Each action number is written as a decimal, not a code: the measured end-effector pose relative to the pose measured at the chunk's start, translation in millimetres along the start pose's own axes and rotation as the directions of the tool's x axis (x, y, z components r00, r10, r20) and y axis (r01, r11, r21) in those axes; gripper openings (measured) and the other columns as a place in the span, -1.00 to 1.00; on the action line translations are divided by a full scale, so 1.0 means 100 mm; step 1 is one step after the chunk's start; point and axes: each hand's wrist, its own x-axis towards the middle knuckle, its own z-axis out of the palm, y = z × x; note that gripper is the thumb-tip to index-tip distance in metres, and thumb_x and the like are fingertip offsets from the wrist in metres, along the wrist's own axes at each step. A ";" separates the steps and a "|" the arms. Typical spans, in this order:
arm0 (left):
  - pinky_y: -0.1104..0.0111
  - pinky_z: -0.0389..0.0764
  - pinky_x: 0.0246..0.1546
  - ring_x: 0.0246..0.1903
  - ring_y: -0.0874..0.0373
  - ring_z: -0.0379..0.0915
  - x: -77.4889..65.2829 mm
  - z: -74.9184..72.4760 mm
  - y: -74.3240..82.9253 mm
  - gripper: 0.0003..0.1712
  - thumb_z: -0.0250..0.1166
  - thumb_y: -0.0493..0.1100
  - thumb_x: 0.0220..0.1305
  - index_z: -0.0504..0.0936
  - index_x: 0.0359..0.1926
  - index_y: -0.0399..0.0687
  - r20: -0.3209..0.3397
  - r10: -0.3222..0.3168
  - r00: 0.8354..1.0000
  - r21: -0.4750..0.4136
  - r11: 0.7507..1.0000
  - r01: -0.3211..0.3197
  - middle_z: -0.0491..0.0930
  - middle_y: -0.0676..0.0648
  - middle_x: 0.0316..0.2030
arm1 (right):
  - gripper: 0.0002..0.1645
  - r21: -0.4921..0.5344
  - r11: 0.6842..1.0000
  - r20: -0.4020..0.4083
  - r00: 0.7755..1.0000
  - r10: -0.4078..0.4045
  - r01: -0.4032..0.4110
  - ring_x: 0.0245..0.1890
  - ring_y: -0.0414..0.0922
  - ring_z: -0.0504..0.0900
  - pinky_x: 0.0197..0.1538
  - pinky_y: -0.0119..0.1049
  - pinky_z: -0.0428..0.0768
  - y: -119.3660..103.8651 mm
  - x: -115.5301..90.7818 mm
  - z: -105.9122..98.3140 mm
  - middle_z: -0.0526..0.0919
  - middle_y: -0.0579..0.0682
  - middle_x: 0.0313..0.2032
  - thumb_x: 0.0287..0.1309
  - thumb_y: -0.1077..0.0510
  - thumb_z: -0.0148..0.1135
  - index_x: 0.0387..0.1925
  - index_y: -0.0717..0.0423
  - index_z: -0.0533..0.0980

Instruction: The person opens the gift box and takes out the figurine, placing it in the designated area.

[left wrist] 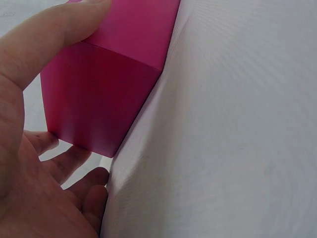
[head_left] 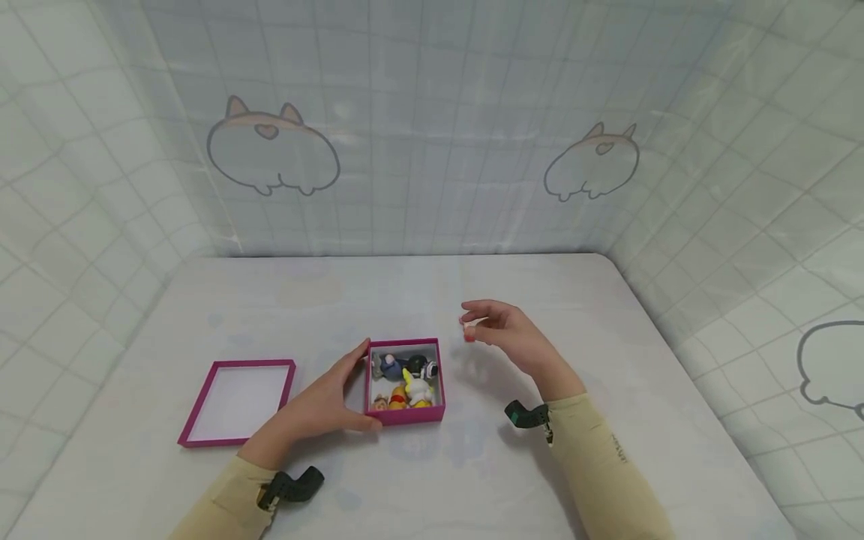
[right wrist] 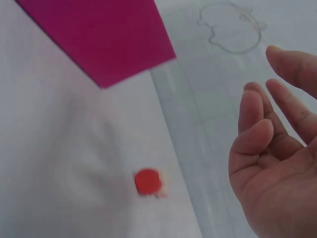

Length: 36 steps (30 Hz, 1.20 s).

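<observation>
A magenta square box (head_left: 406,415) with a white inside stands on the table, several small toy figures in it. Among them are a white one with yellow ears (head_left: 418,390) and a yellow bear in a red top (head_left: 398,397). My left hand (head_left: 313,405) grips the box from its left side, thumb on the near wall and fingertips at the far corner. Right of the box, my right hand (head_left: 509,334) hovers with loosely bent fingers over a small figure with a red round base (right wrist: 148,181). In the right wrist view the fingers hold nothing and that figure lies apart on the table.
A shallow magenta-rimmed lid (head_left: 253,363), white inside, lies on the table left of my left hand. The white table (head_left: 418,480) is bordered behind and at both sides by hanging sheets (head_left: 439,150) with grid lines and animal drawings.
</observation>
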 end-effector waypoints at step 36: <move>-0.11 0.13 0.36 0.49 -0.02 -0.14 -0.03 0.01 0.02 0.52 0.61 0.34 -0.30 -0.16 0.58 0.26 -0.013 0.029 1.000 -0.010 1.000 -0.029 -0.04 0.03 0.53 | -0.48 -0.230 0.957 0.257 0.959 -0.117 0.178 0.00 -0.17 0.59 0.05 -0.29 0.60 -0.29 0.08 0.85 0.61 -0.05 0.10 0.22 0.05 0.38 0.22 -0.03 0.53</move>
